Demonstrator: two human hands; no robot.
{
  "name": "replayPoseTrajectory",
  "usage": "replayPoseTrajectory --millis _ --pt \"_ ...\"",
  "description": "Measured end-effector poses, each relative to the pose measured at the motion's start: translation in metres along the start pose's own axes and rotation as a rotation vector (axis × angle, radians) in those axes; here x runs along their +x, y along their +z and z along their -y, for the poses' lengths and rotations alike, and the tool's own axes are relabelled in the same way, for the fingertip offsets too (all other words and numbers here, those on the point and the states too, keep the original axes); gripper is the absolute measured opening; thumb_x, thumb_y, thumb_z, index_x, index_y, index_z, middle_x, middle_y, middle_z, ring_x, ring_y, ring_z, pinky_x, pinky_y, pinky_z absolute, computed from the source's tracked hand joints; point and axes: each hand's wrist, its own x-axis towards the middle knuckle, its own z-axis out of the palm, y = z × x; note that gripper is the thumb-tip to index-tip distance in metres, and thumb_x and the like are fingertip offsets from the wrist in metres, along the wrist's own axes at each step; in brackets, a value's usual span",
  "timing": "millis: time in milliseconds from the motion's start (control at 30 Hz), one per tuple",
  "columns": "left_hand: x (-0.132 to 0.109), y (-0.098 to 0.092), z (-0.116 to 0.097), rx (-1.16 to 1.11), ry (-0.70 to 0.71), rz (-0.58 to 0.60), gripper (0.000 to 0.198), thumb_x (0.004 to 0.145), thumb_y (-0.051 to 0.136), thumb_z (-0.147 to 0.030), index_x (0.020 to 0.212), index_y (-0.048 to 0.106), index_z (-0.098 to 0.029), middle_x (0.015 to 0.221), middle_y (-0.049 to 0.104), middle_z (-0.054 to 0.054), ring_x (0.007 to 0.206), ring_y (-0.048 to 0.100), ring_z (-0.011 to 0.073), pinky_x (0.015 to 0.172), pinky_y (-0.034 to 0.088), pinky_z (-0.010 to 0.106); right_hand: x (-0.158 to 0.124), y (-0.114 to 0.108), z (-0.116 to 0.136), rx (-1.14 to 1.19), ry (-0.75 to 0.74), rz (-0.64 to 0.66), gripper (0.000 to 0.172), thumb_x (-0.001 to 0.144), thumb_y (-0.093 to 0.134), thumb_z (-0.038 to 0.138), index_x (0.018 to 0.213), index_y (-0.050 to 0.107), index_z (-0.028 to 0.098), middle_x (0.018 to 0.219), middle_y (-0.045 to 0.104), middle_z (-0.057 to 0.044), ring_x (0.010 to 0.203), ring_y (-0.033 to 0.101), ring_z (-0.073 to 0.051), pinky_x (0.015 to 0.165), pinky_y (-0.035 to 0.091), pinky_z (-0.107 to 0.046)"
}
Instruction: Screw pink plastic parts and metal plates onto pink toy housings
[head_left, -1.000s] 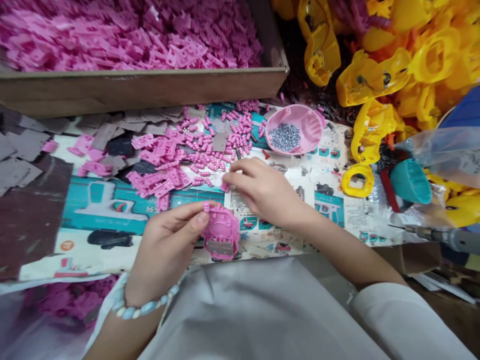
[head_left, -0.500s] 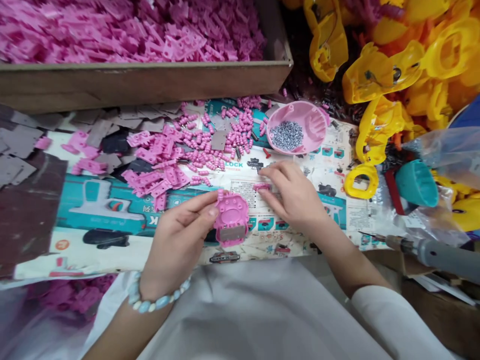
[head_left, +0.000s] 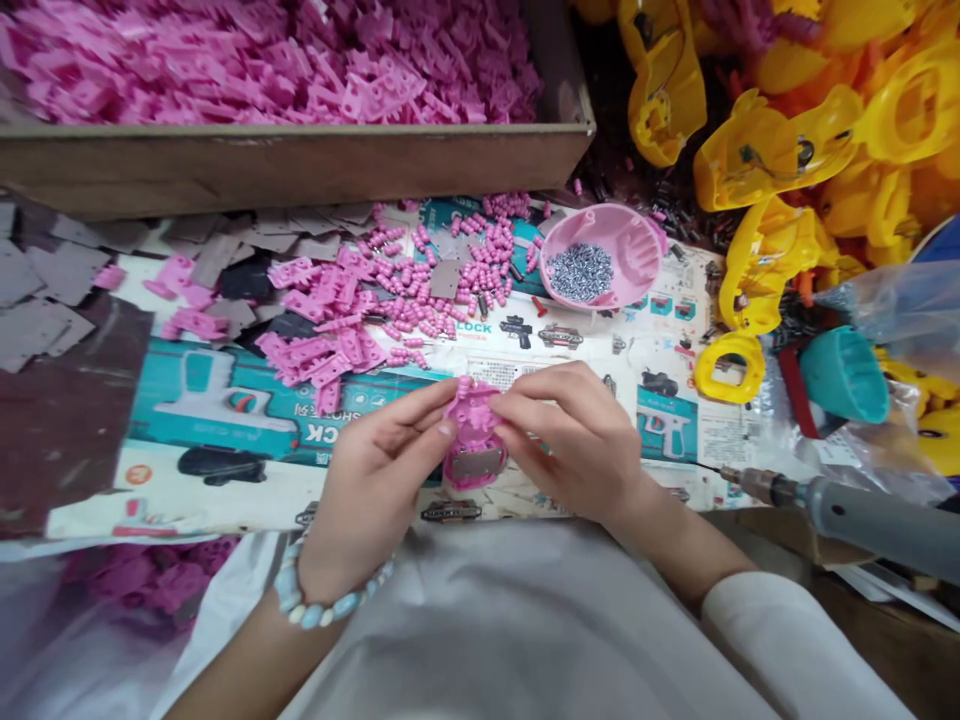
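My left hand [head_left: 375, 465] pinches the left edge of a pink plastic housing [head_left: 476, 440], held above the printed cardboard. Across the housing's lower part lies a grey metal plate [head_left: 478, 464]. The thumb and fingers of my right hand [head_left: 574, 435] are closed on a small pink plastic piece [head_left: 474, 408] at the housing's upper part. The fingertips partly hide that piece, so I cannot tell whether it is seated. Beyond my hands lie a heap of small pink ribbed cylinders [head_left: 427, 285] and a heap of pink brackets [head_left: 326, 335].
A pink bowl [head_left: 637, 262] holds small metal screws. An electric screwdriver [head_left: 840, 505] points in from the right, its tip near my right forearm. A large box [head_left: 300, 170] of pink parts stands at the back. Yellow shells [head_left: 757, 265] pile up at right; grey plates [head_left: 45, 290] lie left.
My right hand has moved left and toward me, bringing the small pink piece from above the cardboard onto the housing. My left hand still holds the housing. The view has shifted slightly.
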Motion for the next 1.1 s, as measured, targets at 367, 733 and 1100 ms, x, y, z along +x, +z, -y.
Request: replayPoseTrajectory --millis 367,733,1100 --pt "-0.006 0.007 0.004 0.056 0.106 0.009 0.024 0.078 0.073 -0.033 0.102 0.073 -0.028 0.094 0.071 0.001 0.087 0.068 0.0124 0.077 0.054 0.014 0.002 0.007 0.002 -0.034 -0.047 -0.061 0.017 0.081 0.063 0.008 0.098 0.060 0.011 0.090 0.064 -0.006 0.085 0.056 -0.014 0.080 0.048 -0.029" --pt "-0.012 0.007 -0.003 0.489 0.809 0.129 0.026 0.082 0.061 -0.002 0.101 0.066 -0.019 0.099 0.061 0.002 0.096 0.059 0.0106 0.085 0.050 0.021 0.007 -0.010 0.021 0.518 0.220 0.010 0.023 0.080 0.065 0.011 0.102 0.062 0.005 0.094 0.061 -0.009 0.090 0.057 -0.012 0.080 0.048 -0.026" --pt "-0.017 0.005 -0.005 0.573 0.792 0.163 0.036 0.080 0.055 -0.001 0.104 0.064 -0.027 0.092 0.056 0.003 0.091 0.056 0.0165 0.083 0.048 0.034 0.006 -0.019 0.024 0.525 0.229 0.047 0.009 0.086 0.061 0.014 0.091 0.060 0.007 0.087 0.063 -0.009 0.082 0.060 -0.013 0.075 0.050 -0.027"
